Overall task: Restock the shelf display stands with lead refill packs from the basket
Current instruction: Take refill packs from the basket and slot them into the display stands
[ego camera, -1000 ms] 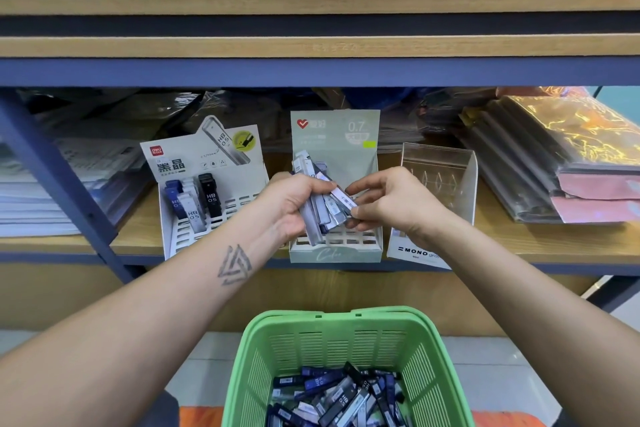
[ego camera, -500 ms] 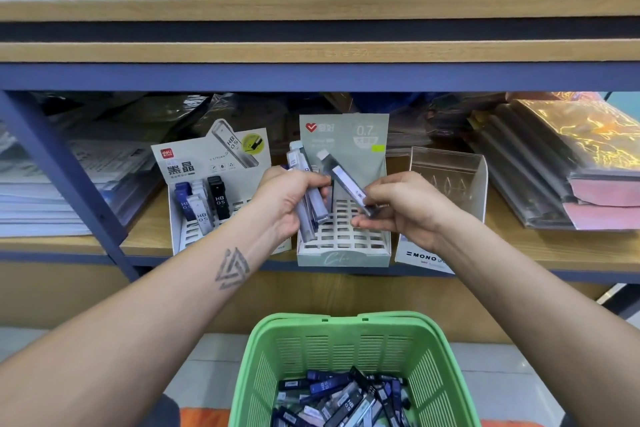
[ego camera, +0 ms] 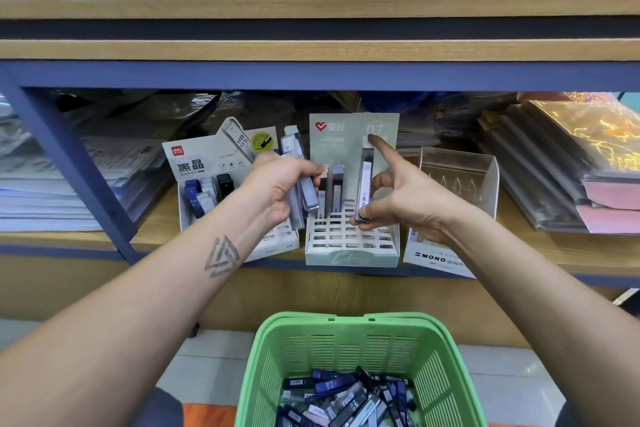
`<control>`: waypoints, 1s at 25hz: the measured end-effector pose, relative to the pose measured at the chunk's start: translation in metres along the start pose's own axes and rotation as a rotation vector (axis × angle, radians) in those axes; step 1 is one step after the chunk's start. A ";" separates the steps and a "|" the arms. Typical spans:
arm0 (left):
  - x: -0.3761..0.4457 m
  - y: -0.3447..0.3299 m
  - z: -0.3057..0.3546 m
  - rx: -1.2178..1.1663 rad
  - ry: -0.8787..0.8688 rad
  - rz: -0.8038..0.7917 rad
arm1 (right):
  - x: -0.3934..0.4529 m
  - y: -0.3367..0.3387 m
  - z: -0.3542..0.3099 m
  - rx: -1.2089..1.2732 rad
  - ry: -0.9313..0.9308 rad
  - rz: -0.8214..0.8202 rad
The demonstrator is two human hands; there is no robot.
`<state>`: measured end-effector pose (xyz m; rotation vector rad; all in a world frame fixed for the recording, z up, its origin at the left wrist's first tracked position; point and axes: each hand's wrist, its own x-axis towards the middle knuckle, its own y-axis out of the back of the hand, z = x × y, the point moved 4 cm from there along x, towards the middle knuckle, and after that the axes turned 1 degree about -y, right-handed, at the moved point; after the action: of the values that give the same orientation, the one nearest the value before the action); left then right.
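Refill pack (ego camera: 363,184) upright, pinched thumb-to-forefinger in right hand (ego camera: 408,198) — lower base straight into green 0.7 stand (ego camera: 349,246) slot beneath grip. Left hand (ego camera: 277,191) clutches spare packs (ego camera: 304,184) — keep clear.

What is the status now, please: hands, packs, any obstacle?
Left hand grips spare lead refill packs. Right hand holds one pack upright over the middle stand, index finger on top. Two packs already slotted. Nothing blocking.

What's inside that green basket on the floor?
The green basket holds a loose heap of lead refill packs, dark blue, black and pale. Its front part is cut off by the frame edge, and lower layers are covered.
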<state>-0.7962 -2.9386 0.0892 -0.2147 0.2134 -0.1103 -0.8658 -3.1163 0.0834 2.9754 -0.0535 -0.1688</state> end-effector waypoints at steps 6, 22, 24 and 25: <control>0.002 0.010 -0.005 0.109 0.052 0.001 | 0.003 -0.014 -0.005 -0.187 0.067 -0.056; 0.014 0.035 -0.013 0.388 0.068 0.048 | 0.030 -0.036 -0.013 -0.410 0.507 0.352; 0.015 0.035 -0.018 0.448 0.088 0.054 | 0.033 -0.041 -0.010 -0.409 0.507 0.349; 0.015 0.035 -0.020 0.471 0.094 0.062 | 0.034 -0.043 -0.008 -0.401 0.505 0.345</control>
<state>-0.7830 -2.9101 0.0590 0.2660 0.2808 -0.1064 -0.8299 -3.0739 0.0807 2.4730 -0.4115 0.5434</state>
